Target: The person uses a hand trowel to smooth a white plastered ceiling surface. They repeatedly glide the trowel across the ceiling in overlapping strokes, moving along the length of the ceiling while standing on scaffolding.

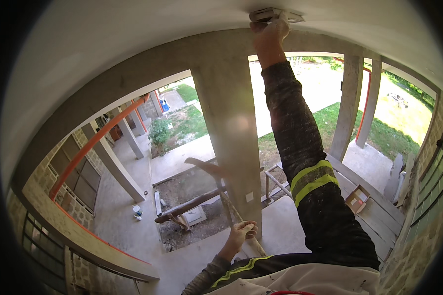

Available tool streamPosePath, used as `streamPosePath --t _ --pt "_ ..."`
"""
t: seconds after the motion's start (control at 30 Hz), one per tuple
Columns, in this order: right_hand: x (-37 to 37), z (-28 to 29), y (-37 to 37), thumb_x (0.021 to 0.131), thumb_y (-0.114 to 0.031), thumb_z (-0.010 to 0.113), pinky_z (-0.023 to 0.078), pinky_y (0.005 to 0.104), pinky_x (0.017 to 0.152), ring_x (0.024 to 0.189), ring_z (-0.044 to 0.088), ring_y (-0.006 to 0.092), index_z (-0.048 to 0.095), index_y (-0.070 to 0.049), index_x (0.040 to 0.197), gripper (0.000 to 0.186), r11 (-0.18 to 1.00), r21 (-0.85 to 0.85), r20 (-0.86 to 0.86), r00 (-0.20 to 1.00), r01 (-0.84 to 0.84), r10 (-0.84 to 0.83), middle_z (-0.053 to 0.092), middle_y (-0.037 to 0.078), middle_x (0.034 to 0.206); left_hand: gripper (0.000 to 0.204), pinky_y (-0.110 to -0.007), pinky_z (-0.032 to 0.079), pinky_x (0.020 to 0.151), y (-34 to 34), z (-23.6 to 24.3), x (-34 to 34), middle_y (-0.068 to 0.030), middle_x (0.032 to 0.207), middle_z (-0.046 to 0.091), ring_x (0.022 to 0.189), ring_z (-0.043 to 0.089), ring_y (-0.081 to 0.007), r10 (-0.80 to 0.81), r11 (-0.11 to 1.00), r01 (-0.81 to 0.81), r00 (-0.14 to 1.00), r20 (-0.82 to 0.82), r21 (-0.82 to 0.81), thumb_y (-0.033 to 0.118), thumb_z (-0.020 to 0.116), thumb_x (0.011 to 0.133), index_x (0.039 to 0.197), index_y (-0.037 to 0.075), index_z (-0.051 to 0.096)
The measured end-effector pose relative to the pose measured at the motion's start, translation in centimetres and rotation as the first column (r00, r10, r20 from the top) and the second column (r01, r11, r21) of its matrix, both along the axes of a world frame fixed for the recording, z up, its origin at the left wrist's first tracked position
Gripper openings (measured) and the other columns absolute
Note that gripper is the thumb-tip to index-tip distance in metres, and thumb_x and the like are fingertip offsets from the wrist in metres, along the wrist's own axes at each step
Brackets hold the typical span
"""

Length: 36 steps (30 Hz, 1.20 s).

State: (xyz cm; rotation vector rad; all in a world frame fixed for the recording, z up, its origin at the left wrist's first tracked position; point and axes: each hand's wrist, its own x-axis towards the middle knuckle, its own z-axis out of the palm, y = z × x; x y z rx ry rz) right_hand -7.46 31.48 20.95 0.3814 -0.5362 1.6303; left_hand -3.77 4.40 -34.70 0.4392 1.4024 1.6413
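Observation:
My right arm is stretched up to the pale ceiling (147, 34). There my right hand (271, 33) is closed on a flat, light-coloured sanding block (293, 17) and presses it to the surface beside a concrete beam (167, 59). The hand hides part of the block, and dust specks show on the dark sleeve. Low in front of my body, my left hand (241, 237) has its fingers curled in. Its palm is hidden, so I cannot tell whether anything is in it. A wooden pole (231, 209) passes just behind that hand; contact cannot be made out.
A concrete column (231, 132) stands right in front of me. Far below lie a floor (118, 228), a rough timber piece (192, 205) and a paint bucket (137, 211). On the right, an open cardboard box (358, 199) sits on planks (379, 216) by a stone wall.

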Motion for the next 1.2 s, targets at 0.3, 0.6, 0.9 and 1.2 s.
streamPosePath --t 0.3,0.6,0.9,1.2 --pt "-1.2 0.1 2.2 0.105 -0.045 0.047 0.05 0.0491 0.085 0.098 0.066 0.0382 0.041 -0.009 0.134 0.046 0.997 0.035 0.058 0.996 -0.067 0.065 0.056 0.019 0.124 0.021 -0.029 0.055 0.079 -1.3 0.2 -0.6 -0.0054 0.1 0.072 0.086 0.069 -0.0144 0.062 0.998 -0.062 0.998 -0.002 0.015 0.016 0.058 0.102 0.115 0.005 0.069" --pt "1.1 -0.1 3.8 0.103 -0.044 0.047 0.05 0.0426 0.079 0.09 0.065 0.0285 0.048 -0.009 0.123 0.04 0.999 0.038 0.074 0.997 -0.015 0.013 0.06 0.012 0.114 0.02 -0.03 0.056 0.079 -0.9 0.2 -0.3 -0.0048 0.1 0.073 0.086 0.069 -0.0143 0.021 1.0 -0.02 1.0 -0.016 0.01 0.016 0.059 0.102 0.115 0.005 0.069" --pt "1.7 0.1 7.1 0.105 -0.037 0.047 0.052 0.0502 0.089 0.1 0.064 0.0392 0.044 -0.004 0.135 0.045 0.998 0.039 0.024 0.998 0.052 -0.053 0.053 0.023 0.128 0.021 -0.029 0.055 0.079 -0.6 0.0 -0.6 -0.0055 0.099 0.073 0.086 0.069 -0.0141 0.028 0.999 -0.028 0.999 -0.019 -0.019 0.017 0.059 0.102 0.115 0.005 0.069" --pt "3.4 0.7 7.9 0.103 -0.035 0.053 0.056 0.0532 0.09 0.107 0.064 0.0414 0.04 -0.003 0.135 0.047 0.985 -0.017 -0.12 0.978 0.173 -0.173 0.054 0.023 0.128 0.019 -0.031 0.055 0.08 -0.4 0.5 -0.4 -0.0048 0.1 0.072 0.087 0.069 -0.0151 0.036 0.998 -0.037 0.999 -0.012 -0.052 0.016 0.06 0.102 0.116 0.006 0.069"
